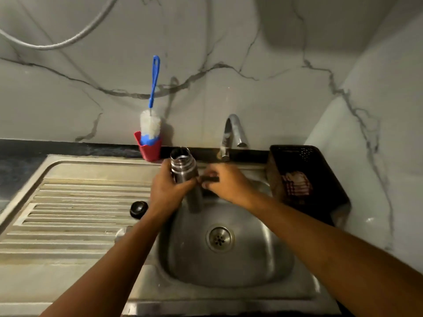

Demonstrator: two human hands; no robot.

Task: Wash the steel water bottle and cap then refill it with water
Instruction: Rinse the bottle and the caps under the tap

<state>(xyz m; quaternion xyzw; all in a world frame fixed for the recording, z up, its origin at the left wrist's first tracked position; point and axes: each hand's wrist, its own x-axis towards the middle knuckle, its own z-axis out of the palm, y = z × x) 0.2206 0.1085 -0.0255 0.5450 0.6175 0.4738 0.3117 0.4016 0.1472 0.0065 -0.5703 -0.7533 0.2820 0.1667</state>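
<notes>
At frame centre, left hand (167, 191) grips the uncapped cylindrical steel bottle (183, 167); right hand (226, 184) pinches a small dark pad (209, 178). I'd rotate while scrubbing.

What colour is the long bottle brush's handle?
Blue: the bottle brush's plastic handle, clearest in the head view.

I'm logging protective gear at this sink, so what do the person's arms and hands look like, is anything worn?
Nothing worn shows. The left hand and right hand are ungloved, with no ring, watch or bracelet visible. Both forearms are bare, with no sleeves, right to the picture's bottom edge.
</notes>
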